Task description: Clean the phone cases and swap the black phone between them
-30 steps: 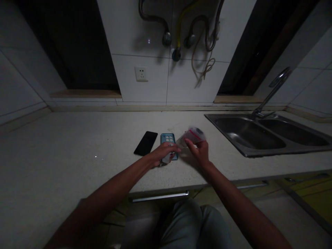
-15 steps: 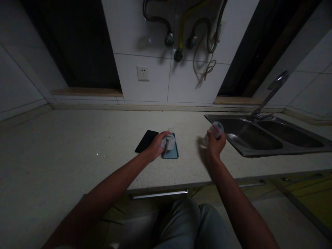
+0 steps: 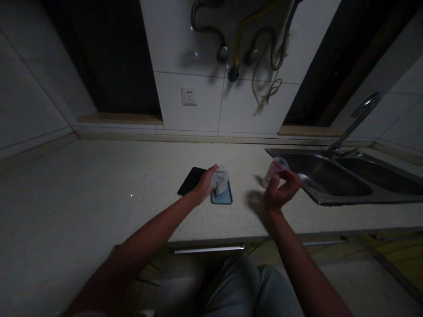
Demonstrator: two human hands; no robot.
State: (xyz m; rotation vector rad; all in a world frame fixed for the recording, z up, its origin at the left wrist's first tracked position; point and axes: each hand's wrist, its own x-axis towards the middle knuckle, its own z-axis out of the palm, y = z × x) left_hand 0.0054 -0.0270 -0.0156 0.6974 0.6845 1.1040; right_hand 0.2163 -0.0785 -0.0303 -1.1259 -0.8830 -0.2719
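Midway between the countertop's point(image 3: 99, 189) edges, the left hand point(image 3: 205, 184) pinches a grey cloth point(image 3: 220, 180) onto the blue phone case point(image 3: 222, 198), with a black phone point(image 3: 191, 180) just beside it. The right hand point(image 3: 279, 193), fingers loosely spread, meets a small clear packet point(image 3: 275, 168) by the sink rim point(image 3: 317, 200) — gripped or not, I cannot tell. Light, flat strokes seem best — the case could slide.

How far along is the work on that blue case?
Done: the blue case and black phone lie side by side. In hand: the left hand presses a grey cloth on the case; the right hand is at a clear packet. Left: the phone is uncased.
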